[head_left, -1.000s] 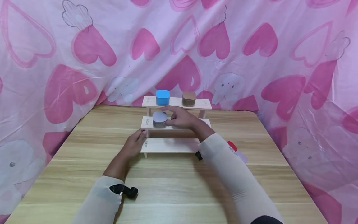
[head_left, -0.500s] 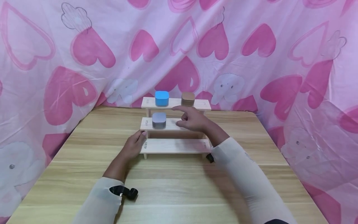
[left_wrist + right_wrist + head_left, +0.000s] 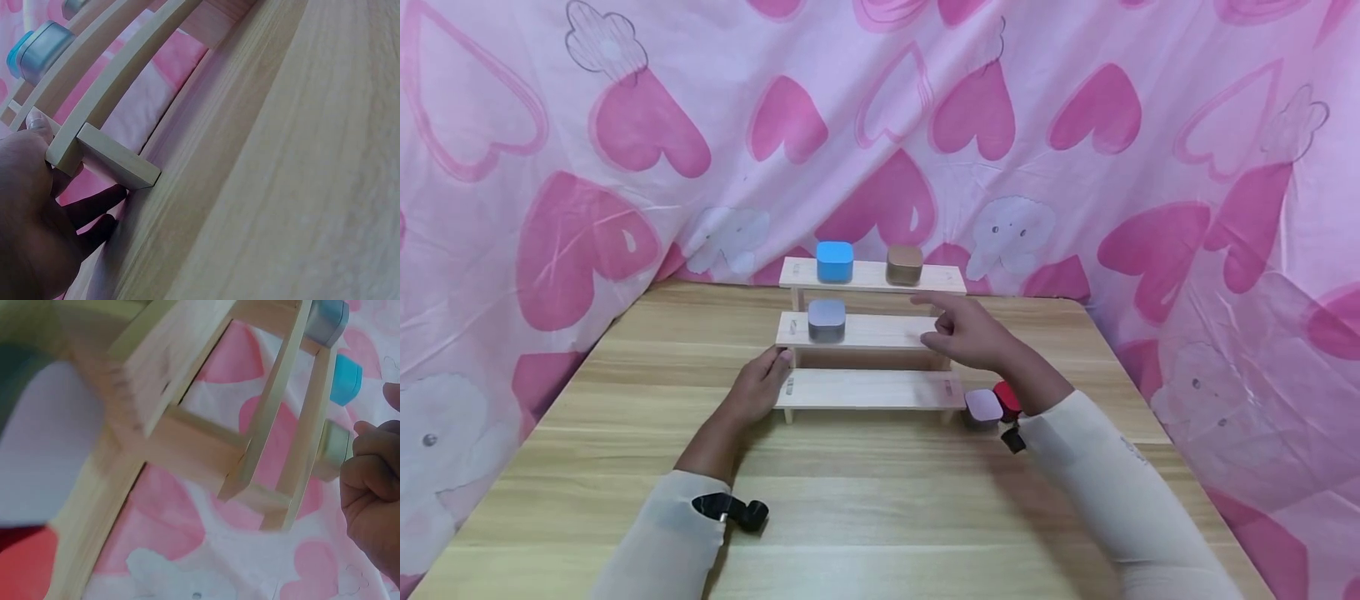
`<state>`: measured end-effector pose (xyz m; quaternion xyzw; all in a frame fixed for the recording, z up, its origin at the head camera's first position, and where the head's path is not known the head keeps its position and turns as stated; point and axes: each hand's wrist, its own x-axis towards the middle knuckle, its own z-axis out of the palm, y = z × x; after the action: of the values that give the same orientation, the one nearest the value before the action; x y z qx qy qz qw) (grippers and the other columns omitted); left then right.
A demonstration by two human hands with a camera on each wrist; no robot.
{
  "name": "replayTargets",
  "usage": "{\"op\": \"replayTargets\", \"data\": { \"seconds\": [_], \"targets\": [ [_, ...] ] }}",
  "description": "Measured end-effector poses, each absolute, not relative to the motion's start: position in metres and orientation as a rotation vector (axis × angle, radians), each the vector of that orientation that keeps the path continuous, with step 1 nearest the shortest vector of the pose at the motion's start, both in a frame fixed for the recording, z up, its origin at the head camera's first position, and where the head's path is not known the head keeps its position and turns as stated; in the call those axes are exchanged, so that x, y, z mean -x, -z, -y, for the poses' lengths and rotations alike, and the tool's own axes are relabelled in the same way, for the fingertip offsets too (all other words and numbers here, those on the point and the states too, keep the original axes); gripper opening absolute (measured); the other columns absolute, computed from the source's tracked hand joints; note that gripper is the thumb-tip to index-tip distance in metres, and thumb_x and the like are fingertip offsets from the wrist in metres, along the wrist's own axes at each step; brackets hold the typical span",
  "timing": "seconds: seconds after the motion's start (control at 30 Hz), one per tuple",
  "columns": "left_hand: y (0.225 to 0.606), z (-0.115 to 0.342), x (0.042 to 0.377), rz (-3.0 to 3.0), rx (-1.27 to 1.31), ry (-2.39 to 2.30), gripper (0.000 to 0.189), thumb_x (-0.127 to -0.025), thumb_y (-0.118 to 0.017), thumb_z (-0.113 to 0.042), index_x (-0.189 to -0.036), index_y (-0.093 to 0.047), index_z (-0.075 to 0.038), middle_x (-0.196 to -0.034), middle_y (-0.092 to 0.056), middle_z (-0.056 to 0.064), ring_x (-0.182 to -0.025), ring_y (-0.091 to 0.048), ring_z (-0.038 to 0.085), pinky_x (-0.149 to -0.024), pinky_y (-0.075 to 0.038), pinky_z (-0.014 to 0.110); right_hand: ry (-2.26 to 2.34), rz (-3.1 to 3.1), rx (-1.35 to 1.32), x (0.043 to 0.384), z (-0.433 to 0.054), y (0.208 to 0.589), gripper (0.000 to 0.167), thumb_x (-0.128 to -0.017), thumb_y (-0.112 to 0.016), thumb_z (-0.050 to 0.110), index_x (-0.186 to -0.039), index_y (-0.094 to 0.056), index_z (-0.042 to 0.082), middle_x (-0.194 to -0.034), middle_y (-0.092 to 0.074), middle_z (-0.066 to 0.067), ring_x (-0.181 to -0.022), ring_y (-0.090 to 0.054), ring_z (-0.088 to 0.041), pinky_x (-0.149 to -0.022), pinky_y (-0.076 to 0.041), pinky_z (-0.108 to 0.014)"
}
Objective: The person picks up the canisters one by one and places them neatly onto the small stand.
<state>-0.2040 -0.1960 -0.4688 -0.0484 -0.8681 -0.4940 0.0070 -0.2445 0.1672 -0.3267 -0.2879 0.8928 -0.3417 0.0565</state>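
A three-tier wooden display stand (image 3: 868,390) stands on the table. My left hand (image 3: 758,387) grips its left end; in the left wrist view the thumb lies over the upright's edge, with fingers beside the lower leg (image 3: 119,156). On the middle tier, near the left, sits a small square tin with a greyish-lavender lid (image 3: 827,320). The top tier carries a blue-lidded tin (image 3: 835,262) and a brown-lidded tin (image 3: 905,264). Over the right end of the middle tier is my right hand (image 3: 968,332), holding nothing, its index finger pointing left and other fingers bent.
To the right of the stand, a lilac-lidded tin (image 3: 983,408) and a red-lidded tin (image 3: 1006,398) stand on the table (image 3: 850,508), close by the right wrist. A pink heart-patterned cloth (image 3: 880,125) hangs behind and along both sides.
My right hand has let go of the lavender-lidded tin and moved right, away from it. The lilac and red tins have come into view. The left hand keeps its grip.
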Motion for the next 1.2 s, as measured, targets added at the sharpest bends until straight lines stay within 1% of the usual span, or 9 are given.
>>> {"op": "replayTargets", "data": {
  "seconds": [0.07, 0.3, 0.37, 0.5, 0.77, 0.9, 1.0, 1.17, 1.2],
  "targets": [
    [0.468, 0.197, 0.204, 2.721, 0.148, 1.553, 0.055, -0.120, -0.032, -0.049, -0.139, -0.059, -0.006, -0.162, -0.054, 0.023, -0.157, -0.045, 0.044, -0.130, -0.035, 0.065, 1.073, -2.709, 0.847, 0.242, -0.176, 0.328, 0.060, -0.099, -0.073, 0.008, -0.157, -0.056, 0.012, -0.060, -0.034, 0.005, -0.057, -0.032, -0.015, -0.056, -0.038, -0.028],
    [0.471, 0.195, 0.206, 2.722, 0.156, 1.549, 0.055, -0.119, -0.032, -0.053, -0.125, -0.059, -0.006, -0.149, -0.060, 0.022, -0.145, -0.053, 0.041, -0.123, -0.042, 0.063, 1.062, -2.802, 0.642, 0.225, -0.214, 0.339, 0.052, -0.103, -0.073, 0.013, -0.153, -0.059, 0.014, -0.061, -0.038, 0.002, -0.054, -0.036, -0.015, -0.049, -0.040, -0.028],
    [0.470, 0.196, 0.206, 2.729, 0.156, 1.554, 0.057, -0.119, -0.031, -0.054, -0.132, -0.060, -0.007, -0.155, -0.058, 0.022, -0.151, -0.050, 0.042, -0.125, -0.040, 0.064, 1.052, -2.827, 0.578, 0.220, -0.224, 0.340, 0.052, -0.104, -0.073, 0.015, -0.154, -0.058, 0.011, -0.060, -0.038, 0.002, -0.054, -0.035, -0.015, -0.049, -0.040, -0.028],
    [0.470, 0.198, 0.205, 2.739, 0.138, 1.561, 0.061, -0.118, -0.030, -0.056, -0.150, -0.055, -0.010, -0.168, -0.048, 0.022, -0.161, -0.039, 0.046, -0.132, -0.031, 0.066, 1.052, -2.876, 0.455, 0.210, -0.240, 0.340, 0.051, -0.104, -0.073, 0.018, -0.153, -0.059, 0.012, -0.059, -0.041, 0.001, -0.052, -0.037, -0.016, -0.046, -0.040, -0.029],
    [0.472, 0.197, 0.204, 2.737, 0.136, 1.550, 0.056, -0.119, -0.031, -0.053, -0.135, -0.059, -0.007, -0.154, -0.057, 0.021, -0.146, -0.051, 0.040, -0.127, -0.038, 0.065, 1.023, -2.958, 0.299, 0.193, -0.261, 0.339, 0.053, -0.103, -0.076, 0.023, -0.152, -0.059, 0.010, -0.060, -0.041, 0.000, -0.054, -0.040, -0.018, -0.048, -0.042, -0.030],
    [0.472, 0.197, 0.204, 2.735, 0.144, 1.553, 0.058, -0.119, -0.031, -0.055, -0.132, -0.059, -0.006, -0.156, -0.056, 0.021, -0.148, -0.050, 0.040, -0.127, -0.038, 0.065, 1.001, -2.974, 0.253, 0.185, -0.270, 0.340, 0.057, -0.102, -0.077, 0.025, -0.153, -0.057, 0.008, -0.061, -0.042, 0.000, -0.056, -0.040, -0.018, -0.048, -0.041, -0.030],
    [0.472, 0.197, 0.205, 2.721, 0.141, 1.577, 0.059, -0.119, -0.031, -0.054, -0.141, -0.058, -0.007, -0.163, -0.053, 0.020, -0.155, -0.046, 0.042, -0.130, -0.034, 0.065, 0.992, -2.989, 0.234, 0.180, -0.275, 0.341, 0.059, -0.102, -0.078, 0.027, -0.154, -0.056, 0.007, -0.062, -0.041, 0.001, -0.056, -0.040, -0.018, -0.048, -0.040, -0.031],
    [0.471, 0.197, 0.203, 2.733, 0.133, 1.573, 0.059, -0.119, -0.032, -0.053, -0.152, -0.054, -0.009, -0.165, -0.051, 0.021, -0.156, -0.044, 0.043, -0.132, -0.032, 0.065, 0.995, -2.988, 0.213, 0.171, -0.284, 0.346, 0.062, -0.101, -0.078, 0.029, -0.154, -0.056, 0.005, -0.061, -0.040, 0.001, -0.055, -0.037, -0.014, -0.046, -0.037, -0.030],
    [0.470, 0.196, 0.204, 2.732, 0.133, 1.571, 0.059, -0.119, -0.032, -0.053, -0.150, -0.055, -0.008, -0.164, -0.051, 0.021, -0.156, -0.045, 0.043, -0.131, -0.032, 0.065, 0.994, -2.983, 0.197, 0.169, -0.287, 0.347, 0.063, -0.101, -0.078, 0.030, -0.154, -0.056, 0.004, -0.061, -0.040, 0.001, -0.055, -0.037, -0.014, -0.046, -0.037, -0.030]
  ]
}}
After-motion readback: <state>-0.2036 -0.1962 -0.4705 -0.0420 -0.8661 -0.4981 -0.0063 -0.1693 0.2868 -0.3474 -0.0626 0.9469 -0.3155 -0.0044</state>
